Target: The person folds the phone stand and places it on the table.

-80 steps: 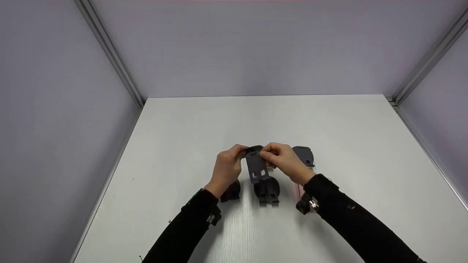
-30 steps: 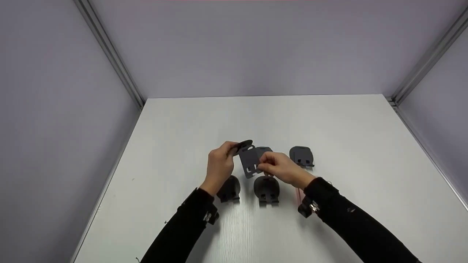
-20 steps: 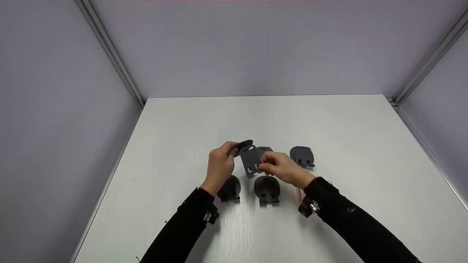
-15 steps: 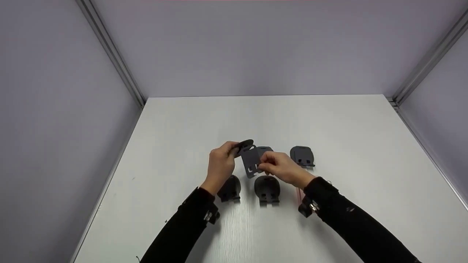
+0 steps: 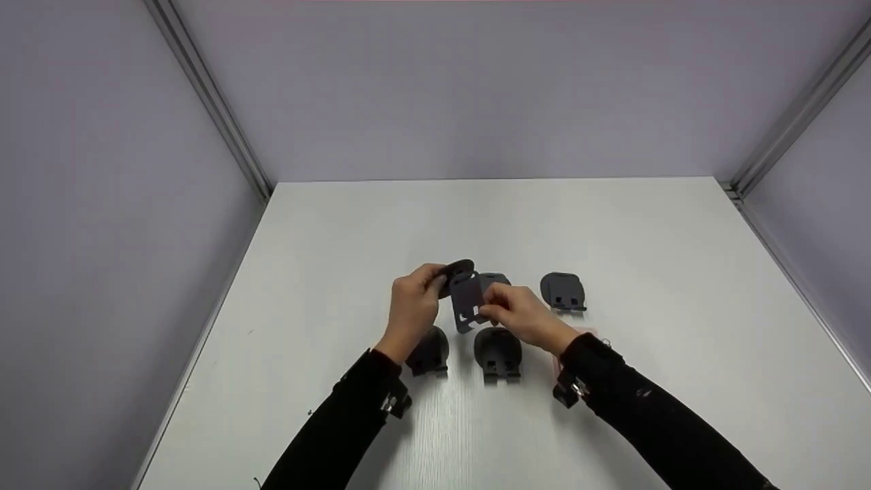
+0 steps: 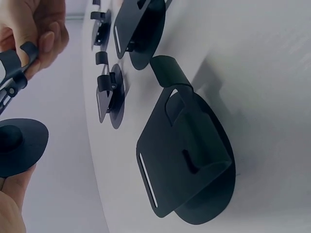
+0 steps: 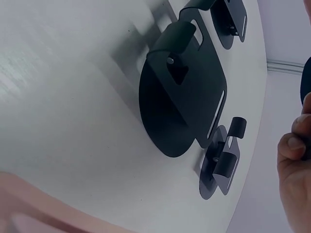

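A dark folding phone stand [image 5: 467,297] is held above the table, its slotted plate hanging down from the round base. My left hand [image 5: 413,306] grips the base at the upper left, thumb on the near side. My right hand [image 5: 520,314] pinches the plate's lower right edge, beside the cut-outs. In the left wrist view, the disc base [image 6: 24,145] and the curved lip between my right fingers [image 6: 47,42] show at the left edge. The right wrist view has my right hand [image 7: 294,165] at its right border, with most of the held stand out of frame.
Similar stands lie on the white table [image 5: 340,238]: one near left [image 5: 427,352], one near middle [image 5: 497,350], one behind my right hand [image 5: 502,278] and one at right [image 5: 563,289]. A pink flat item [image 5: 586,331] lies partly under my right forearm. Walls border the table.
Since the earliest frame, my right hand has moved from the stand's top down to the plate's lower edge. The held stand shifted slightly left and tilted. Over the last second, little moved.
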`<act>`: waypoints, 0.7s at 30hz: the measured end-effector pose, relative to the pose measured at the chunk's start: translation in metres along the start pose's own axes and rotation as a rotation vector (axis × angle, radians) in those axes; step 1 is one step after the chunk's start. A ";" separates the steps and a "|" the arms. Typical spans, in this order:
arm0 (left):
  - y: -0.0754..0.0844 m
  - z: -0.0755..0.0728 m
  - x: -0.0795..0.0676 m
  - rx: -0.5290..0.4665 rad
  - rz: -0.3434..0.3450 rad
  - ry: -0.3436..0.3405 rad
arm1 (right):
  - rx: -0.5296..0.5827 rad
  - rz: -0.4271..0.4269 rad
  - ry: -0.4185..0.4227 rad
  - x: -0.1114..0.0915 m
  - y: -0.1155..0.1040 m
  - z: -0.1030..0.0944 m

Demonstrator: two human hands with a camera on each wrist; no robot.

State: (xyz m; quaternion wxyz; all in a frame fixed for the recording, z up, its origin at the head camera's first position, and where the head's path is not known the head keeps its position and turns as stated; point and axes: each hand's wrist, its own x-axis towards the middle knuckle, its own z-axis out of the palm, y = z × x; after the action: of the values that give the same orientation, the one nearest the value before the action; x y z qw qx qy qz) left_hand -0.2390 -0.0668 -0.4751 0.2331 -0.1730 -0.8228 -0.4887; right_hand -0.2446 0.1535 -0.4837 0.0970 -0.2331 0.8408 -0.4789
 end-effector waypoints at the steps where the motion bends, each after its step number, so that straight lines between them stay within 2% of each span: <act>1: 0.000 0.000 0.000 -0.006 -0.006 -0.002 | -0.012 -0.009 0.007 0.000 0.000 0.001; 12: 0.002 0.001 -0.001 -0.107 -0.071 -0.028 | -0.067 -0.032 0.045 0.004 0.004 0.006; 21: 0.002 0.002 -0.002 -0.139 -0.119 -0.029 | -0.089 -0.063 0.059 0.004 0.004 0.010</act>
State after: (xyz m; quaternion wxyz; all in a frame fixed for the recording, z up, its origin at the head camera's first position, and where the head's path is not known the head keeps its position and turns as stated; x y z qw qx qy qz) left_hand -0.2367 -0.0642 -0.4754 0.1793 -0.1464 -0.7988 -0.5553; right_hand -0.2454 0.1459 -0.4916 0.0465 -0.2492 0.8560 -0.4505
